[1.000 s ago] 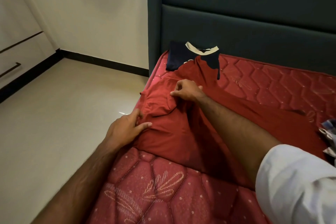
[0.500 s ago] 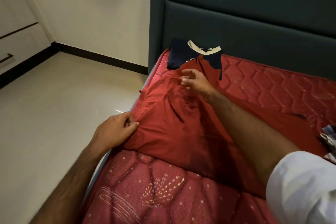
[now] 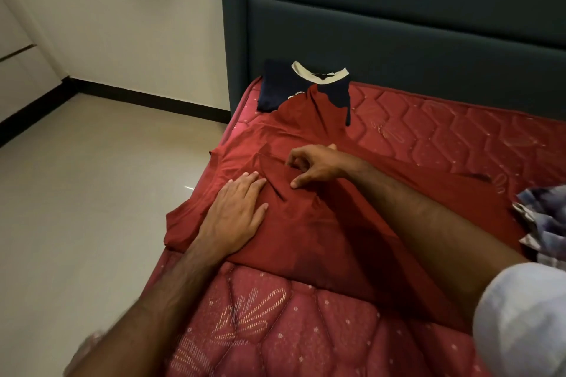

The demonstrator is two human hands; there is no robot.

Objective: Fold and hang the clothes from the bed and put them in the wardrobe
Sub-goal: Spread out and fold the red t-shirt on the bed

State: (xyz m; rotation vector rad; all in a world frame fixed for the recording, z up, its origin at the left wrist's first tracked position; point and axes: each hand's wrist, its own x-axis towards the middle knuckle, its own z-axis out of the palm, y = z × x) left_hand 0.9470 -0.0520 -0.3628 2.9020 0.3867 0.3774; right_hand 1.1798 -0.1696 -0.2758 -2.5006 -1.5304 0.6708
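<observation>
A dark teal padded headboard (image 3: pixel 398 24) fills the upper right, with one horizontal seam across its panels. To its left a cream wall (image 3: pixel 128 18) runs down to a black skirting strip (image 3: pixel 147 99), which turns the corner and follows the left wall. Below lies a pale glossy tiled floor (image 3: pixel 85 199) with a small bright reflection near the bed's edge. At the far left stand off-white cabinet fronts (image 3: pixel 18 55), one crossed by a thin dark line, its detail too small to tell.
</observation>
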